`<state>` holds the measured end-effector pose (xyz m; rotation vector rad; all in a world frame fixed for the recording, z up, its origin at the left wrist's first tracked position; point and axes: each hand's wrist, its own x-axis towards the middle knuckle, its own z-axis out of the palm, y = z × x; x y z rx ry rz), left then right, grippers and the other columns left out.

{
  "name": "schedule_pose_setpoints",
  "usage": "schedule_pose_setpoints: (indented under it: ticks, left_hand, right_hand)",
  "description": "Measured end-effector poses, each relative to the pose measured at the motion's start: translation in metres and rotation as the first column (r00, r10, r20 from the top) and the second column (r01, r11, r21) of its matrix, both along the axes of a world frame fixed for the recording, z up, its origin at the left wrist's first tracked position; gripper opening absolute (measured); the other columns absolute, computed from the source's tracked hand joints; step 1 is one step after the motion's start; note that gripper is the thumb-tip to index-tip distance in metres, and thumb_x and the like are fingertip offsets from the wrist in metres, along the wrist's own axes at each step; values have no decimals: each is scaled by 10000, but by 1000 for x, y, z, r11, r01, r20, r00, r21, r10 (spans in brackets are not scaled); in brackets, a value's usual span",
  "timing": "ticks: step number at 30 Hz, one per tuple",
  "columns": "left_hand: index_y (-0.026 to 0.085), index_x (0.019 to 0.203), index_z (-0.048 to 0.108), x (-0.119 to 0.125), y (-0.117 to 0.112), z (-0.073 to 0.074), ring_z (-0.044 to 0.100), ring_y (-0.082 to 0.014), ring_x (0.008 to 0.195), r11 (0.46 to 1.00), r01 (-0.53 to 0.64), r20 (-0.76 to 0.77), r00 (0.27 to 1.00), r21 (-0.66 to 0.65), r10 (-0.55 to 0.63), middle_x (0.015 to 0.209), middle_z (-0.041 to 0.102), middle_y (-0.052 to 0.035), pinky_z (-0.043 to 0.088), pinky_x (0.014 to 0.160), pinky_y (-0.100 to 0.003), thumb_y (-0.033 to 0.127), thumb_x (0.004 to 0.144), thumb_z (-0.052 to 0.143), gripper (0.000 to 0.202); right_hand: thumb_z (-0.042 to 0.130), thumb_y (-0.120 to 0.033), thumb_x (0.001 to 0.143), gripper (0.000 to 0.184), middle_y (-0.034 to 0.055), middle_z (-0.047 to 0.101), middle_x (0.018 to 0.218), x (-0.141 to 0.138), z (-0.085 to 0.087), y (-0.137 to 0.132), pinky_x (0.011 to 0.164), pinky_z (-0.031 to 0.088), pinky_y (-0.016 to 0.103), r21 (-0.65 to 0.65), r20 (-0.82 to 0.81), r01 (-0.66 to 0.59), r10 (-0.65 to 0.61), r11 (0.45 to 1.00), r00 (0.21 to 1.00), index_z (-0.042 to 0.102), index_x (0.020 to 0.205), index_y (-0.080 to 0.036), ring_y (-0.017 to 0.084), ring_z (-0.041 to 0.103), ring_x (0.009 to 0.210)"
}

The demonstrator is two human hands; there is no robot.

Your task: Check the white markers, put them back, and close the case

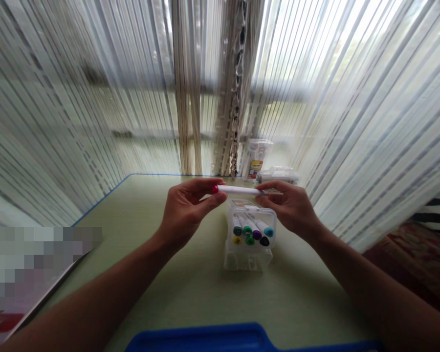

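Note:
A white marker (pixel 238 189) with a red cap lies level between my two hands above the table. My left hand (pixel 188 208) pinches the red-capped end with thumb and fingers. My right hand (pixel 291 205) pinches the other end. Right below the marker stands a clear plastic box (pixel 247 259) with several more markers (pixel 251 232) in it, their coloured caps facing me. The box rests on a pale green table (pixel 190 288).
A blue tray edge (pixel 205 340) lies at the table's near side. Clear plastic containers (pixel 258 159) stand at the back by the striped sheer curtains (pixel 95 98). A flat blurred item (pixel 33 274) lies at the left edge. A patterned cushion (pixel 421 264) sits at the right.

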<state>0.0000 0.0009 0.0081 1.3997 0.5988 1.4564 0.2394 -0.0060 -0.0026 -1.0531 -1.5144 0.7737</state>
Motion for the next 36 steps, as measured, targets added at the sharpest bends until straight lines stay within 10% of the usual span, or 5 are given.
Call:
schedule_pose_setpoints:
  ticks: [36]
  left_hand:
    - [108,979,699,2,2,0,537,-65,498,998,16,-181,983,-55,-26,687,650,-1,460,463,-195,294,790,782,278]
  right_hand:
    - [765,-433,813,261,32,711,691,-9,10,-9,394,402,221,70,-48,8,-5,997,999,744,904,-189,90,535,476]
